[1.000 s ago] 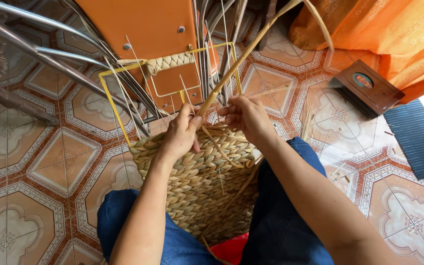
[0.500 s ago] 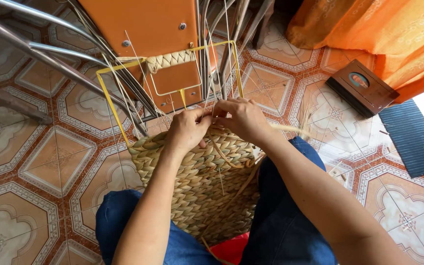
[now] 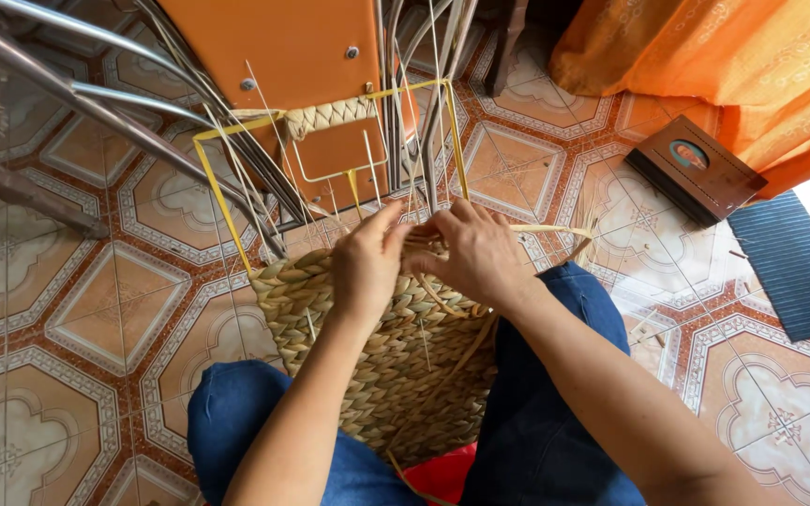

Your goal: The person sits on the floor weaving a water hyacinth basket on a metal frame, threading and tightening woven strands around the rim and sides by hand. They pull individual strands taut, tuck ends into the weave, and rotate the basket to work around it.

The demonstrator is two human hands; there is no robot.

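Note:
A half-woven straw basket [image 3: 396, 365] lies between my knees, built on a yellow wire frame [image 3: 219, 192] with thin upright wires. My left hand [image 3: 367, 262] pinches the weave at its upper edge. Beside it, my right hand [image 3: 478, 251] grips a pale straw strand [image 3: 555, 230] that runs off to the right over my knee. Both hands meet at the top row of the weave. A braided straw band [image 3: 328, 116] wraps the far bar of the frame.
An orange panel [image 3: 278, 42] with metal legs [image 3: 96, 103] stands just beyond the frame. An orange curtain [image 3: 733, 56], a dark brown box [image 3: 696, 169] and a blue mat [image 3: 794, 267] lie to the right on the patterned tile floor [image 3: 114, 309]. Something red [image 3: 442, 473] sits under my legs.
The long strand that arched up to the right has been pulled down and now lies flat across the weave. Both hands have dropped lower onto the basket's top row.

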